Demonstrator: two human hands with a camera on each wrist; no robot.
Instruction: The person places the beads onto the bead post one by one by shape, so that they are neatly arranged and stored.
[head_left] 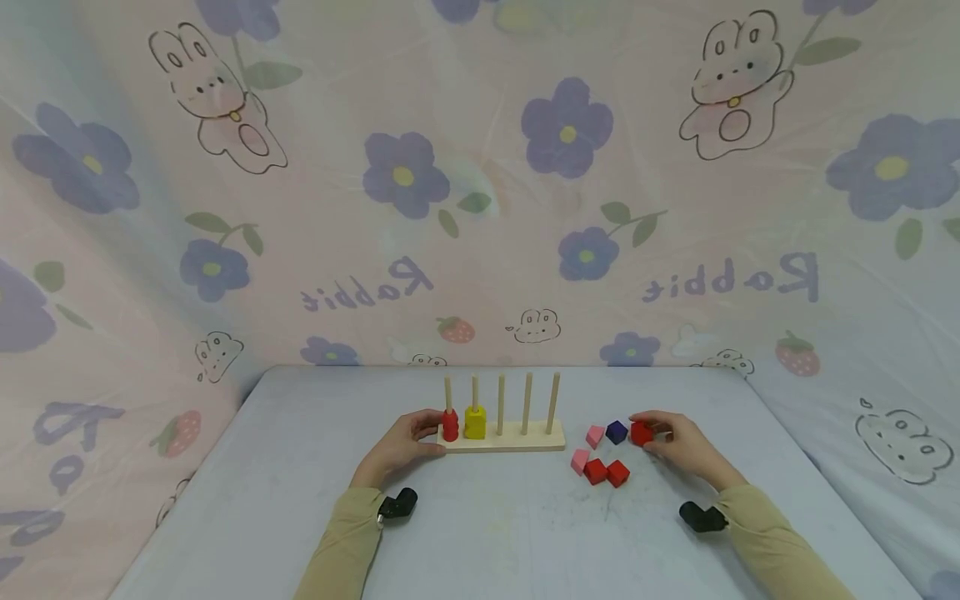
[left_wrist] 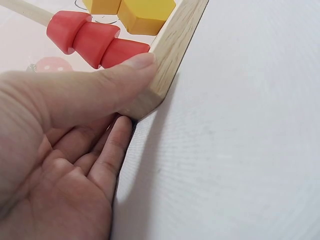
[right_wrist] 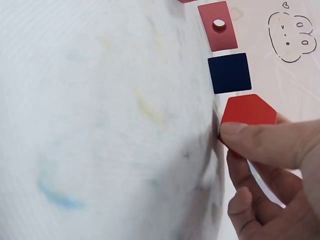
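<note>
A wooden peg stand (head_left: pixel 517 447) with several upright pegs stands at the middle of the table. Three stacked red pieces (left_wrist: pixel 95 40) sit on its leftmost peg, and yellow pieces (head_left: pixel 475 423) on the peg beside it. My left hand (head_left: pixel 401 442) grips the left end of the base, thumb on top of the near edge and fingers at the end face. To the right of the stand, my right hand (head_left: pixel 681 446) pinches a red faceted block (right_wrist: pixel 249 109) between thumb and fingers. That block is close beside a dark blue block (right_wrist: pixel 229 73).
Two pink blocks (head_left: pixel 581 461) and two more red blocks (head_left: pixel 617 473) lie between the stand and my right hand. A printed cloth (head_left: pixel 480 233) hangs behind the white table (head_left: pixel 495 542). Black devices (head_left: pixel 702 517) are at both wrists.
</note>
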